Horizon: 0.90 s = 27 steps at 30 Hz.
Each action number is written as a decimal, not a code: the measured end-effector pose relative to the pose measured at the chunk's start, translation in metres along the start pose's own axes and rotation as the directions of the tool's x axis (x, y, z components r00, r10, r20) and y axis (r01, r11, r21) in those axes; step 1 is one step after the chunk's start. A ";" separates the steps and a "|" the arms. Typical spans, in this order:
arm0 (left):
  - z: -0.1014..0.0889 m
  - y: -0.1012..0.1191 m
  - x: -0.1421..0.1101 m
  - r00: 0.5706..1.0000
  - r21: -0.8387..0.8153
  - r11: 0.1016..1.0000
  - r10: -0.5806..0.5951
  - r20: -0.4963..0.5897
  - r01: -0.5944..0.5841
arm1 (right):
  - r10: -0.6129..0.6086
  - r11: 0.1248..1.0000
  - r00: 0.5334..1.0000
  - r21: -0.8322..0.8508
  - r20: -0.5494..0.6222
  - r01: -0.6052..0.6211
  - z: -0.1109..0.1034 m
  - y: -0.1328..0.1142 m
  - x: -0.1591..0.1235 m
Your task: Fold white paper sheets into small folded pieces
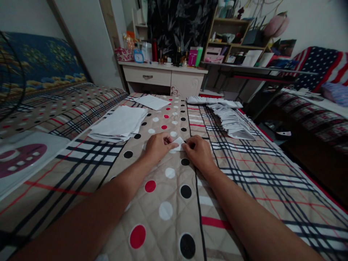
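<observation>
A small folded piece of white paper (pixel 178 143) is pinched between my two hands, just above or on the patterned bedspread (pixel 163 170). My left hand (pixel 160 145) grips its left side between thumb and fingers. On the right side, my right hand (pixel 199 150) is closed on the paper's edge. To the left lies a stack of white paper sheets (pixel 119 123), with a single white sheet (pixel 152 102) beyond it. Over on the right, a row of folded white paper pieces (pixel 230 121) fans across the bedspread, and another bundle of folded paper (pixel 212 101) sits behind it.
A white bag with a purple print (pixel 24 156) rests at the left. Beyond the bed stands a white dresser (pixel 160 78) crowded with bottles and boxes. A shelf (pixel 231 32) and a desk are at the back right. A flag-patterned cover (pixel 320 69) hangs at the far right.
</observation>
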State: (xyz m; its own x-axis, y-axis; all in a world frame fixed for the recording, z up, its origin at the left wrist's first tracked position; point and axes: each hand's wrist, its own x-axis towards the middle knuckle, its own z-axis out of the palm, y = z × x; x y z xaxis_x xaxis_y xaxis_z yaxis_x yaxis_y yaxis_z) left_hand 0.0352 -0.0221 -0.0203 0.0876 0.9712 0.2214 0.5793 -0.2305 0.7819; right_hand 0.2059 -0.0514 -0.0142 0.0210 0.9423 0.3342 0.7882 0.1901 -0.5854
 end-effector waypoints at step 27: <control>-0.004 0.007 -0.002 0.995 -0.550 0.833 -0.001 -0.099 -0.054 | 0.156 0.494 0.977 0.845 0.146 -0.205 -0.003 -0.005 -0.001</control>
State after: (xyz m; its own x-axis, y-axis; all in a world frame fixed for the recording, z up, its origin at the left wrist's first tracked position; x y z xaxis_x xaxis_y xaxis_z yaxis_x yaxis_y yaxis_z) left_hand 0.0358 -0.0264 -0.0126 0.0062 0.9608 0.2770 0.0319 -0.2771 0.9603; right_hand 0.2044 -0.0546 -0.0094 0.0536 0.9903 0.1278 -0.1351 0.1340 -0.9817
